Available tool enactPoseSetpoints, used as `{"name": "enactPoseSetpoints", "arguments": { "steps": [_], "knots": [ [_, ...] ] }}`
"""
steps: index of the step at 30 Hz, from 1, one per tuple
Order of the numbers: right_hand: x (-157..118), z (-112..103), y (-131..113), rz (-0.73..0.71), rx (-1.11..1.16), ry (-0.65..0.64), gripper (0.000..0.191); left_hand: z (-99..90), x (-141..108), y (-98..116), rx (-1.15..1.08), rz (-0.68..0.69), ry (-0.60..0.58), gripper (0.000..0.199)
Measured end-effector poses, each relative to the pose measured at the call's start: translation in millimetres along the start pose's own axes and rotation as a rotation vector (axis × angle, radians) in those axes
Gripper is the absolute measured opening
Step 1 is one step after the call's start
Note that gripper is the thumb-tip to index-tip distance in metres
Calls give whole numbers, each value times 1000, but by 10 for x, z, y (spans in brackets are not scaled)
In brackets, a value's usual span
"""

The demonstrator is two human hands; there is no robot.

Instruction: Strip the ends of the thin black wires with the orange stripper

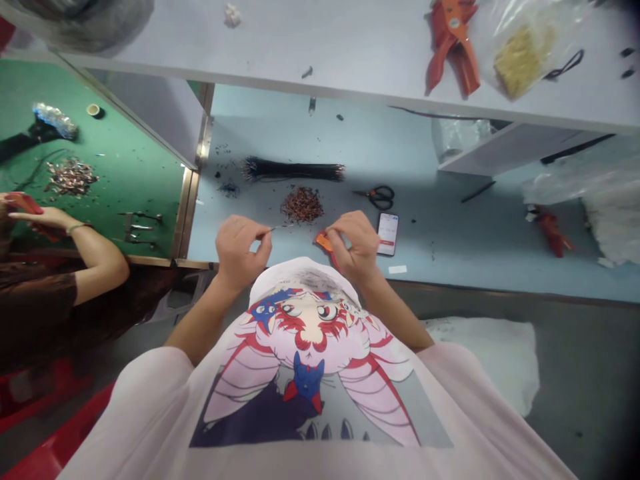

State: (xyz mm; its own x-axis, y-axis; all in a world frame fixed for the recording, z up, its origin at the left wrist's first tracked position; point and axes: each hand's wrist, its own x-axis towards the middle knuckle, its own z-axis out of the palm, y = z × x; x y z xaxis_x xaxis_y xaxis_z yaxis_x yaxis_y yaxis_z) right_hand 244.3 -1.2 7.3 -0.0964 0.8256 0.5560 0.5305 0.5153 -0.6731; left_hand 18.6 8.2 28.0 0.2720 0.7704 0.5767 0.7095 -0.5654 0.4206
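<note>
Pale pink T-shirt (pixel 310 427), printed with a large cartoon figure, lies nearest the camera, worn by the person at the bench.

Left hand (pixel 243 252): fingers closed in a narrow pinch on a thin wire (pixel 279 228), its fine end pointing right, toward the other hand.

Right hand (pixel 355 247): fingers curled around a small orange-handled tool (pixel 324 242), apparently holding it; most of it is hidden, so its exact kind cannot be told.

Handling, as judged: the thin wire looks very light and easily bent, best taken close to its end between finger pads. The orange-handled tool looks light and rigid, suited to a grip around its handle.

Light blue bench top (pixel 425 227), far of the hands, carries:
- reddish-brown heap of short wire pieces (pixel 302 204), just beyond the hands
- bundle of long black wires (pixel 293 170), farther off
- black-handled scissors (pixel 380 197), right of the heap
- smartphone (pixel 387 234), screen lit, just beside the right hand

Farther still, a white shelf (pixel 250 60) holds orange pliers (pixel 453 47) and a clear plastic bag (pixel 520 60).

Far left, a co-worker's arm (pixel 95 250) reaches across a green bench mat (pixel 100 127).
</note>
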Motion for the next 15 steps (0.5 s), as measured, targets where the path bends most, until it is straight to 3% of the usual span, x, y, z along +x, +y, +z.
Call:
{"name": "enactPoseSetpoints", "arguments": {
  "steps": [2,4,7,11,13,15],
  "knots": [
    [18,-67,22,32,-38,21,10,-36,-4,-39,-16,-26,4,6],
    [38,-71,-2,28,-56,-36,6,-26,-5,-19,-40,-21,-30,6],
    [53,49,-95,-25,-57,-164,19,62,-15,95,-68,-1,-101,5],
    [47,194,-162,-58,-61,-246,9,137,-43,161,-71,4,-151,5],
    [41,134,-105,-31,-75,-223,13,87,-54,78,-60,-34,-106,5],
    [30,-22,35,60,-96,-120,14,-9,-65,-58,-74,-160,-25,6]
  ]
}}
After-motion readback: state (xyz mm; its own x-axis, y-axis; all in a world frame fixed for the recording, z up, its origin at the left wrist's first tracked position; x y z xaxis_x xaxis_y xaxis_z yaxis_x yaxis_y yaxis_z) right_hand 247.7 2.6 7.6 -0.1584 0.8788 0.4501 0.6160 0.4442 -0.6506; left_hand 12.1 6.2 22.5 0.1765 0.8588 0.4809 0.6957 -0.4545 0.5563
